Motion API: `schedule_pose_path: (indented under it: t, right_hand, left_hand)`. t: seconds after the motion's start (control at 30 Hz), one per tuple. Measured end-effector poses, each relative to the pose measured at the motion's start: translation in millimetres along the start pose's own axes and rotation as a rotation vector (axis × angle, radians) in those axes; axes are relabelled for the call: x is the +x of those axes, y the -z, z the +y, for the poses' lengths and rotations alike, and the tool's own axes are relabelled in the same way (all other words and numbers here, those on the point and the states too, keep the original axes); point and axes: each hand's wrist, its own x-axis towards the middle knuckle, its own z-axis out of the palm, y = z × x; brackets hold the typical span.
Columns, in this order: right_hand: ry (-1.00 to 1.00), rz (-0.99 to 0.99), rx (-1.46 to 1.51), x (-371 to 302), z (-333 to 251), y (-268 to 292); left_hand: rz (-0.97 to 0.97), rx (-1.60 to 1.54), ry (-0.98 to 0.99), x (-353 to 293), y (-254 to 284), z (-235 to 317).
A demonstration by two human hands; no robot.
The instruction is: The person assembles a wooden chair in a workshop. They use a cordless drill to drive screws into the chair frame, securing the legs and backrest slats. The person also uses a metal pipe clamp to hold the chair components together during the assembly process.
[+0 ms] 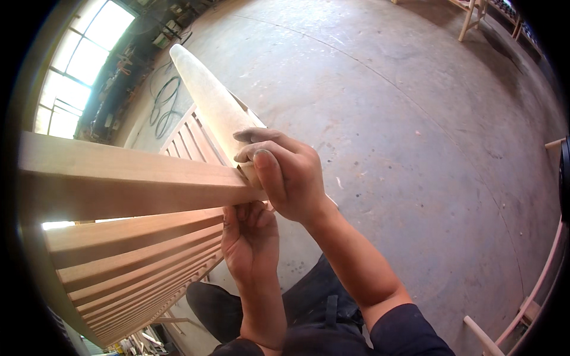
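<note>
A pale wooden bench or chair frame stands on my left, with a thick top rail [136, 182] running in to a corner. From that corner a rounded, lighter armrest [205, 89] reaches away from me. My right hand [289, 172] is closed at the corner, its fingers curled over the armrest's near end and the thumb bent. Under the palm shows a small tan edge, too hidden to name. Just below the rail's end, my left hand [252, 237] has its fingers curled up against the underside. Whatever lies in its fingertips is hidden.
Parallel wooden slats [142, 261] fill the frame below the rail, and a slatted seat [193, 139] shows beyond. A dark hose [166, 107] lies coiled on the concrete floor [404, 154]. Wooden furniture legs [469, 24] stand far right, with more wooden parts [484, 335] near right.
</note>
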Motion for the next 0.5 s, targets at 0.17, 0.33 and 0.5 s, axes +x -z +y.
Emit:
schedule_pose_path:
  t: [0.17,0.33,0.5]
  right_hand:
    - [-0.014,-0.002,0.002,-0.6,-1.5,0.5]
    - [-0.022,0.0,0.005,-0.8,-3.5,-1.2]
    - [-0.025,-0.004,0.01,-0.9,-3.0,-2.0]
  left_hand:
    - [0.032,0.029,-0.007,0.2,1.7,0.2]
    - [0.026,0.098,-0.058,0.5,4.8,-1.6]
    - [0.046,0.231,-0.18,-2.3,2.5,-7.8]
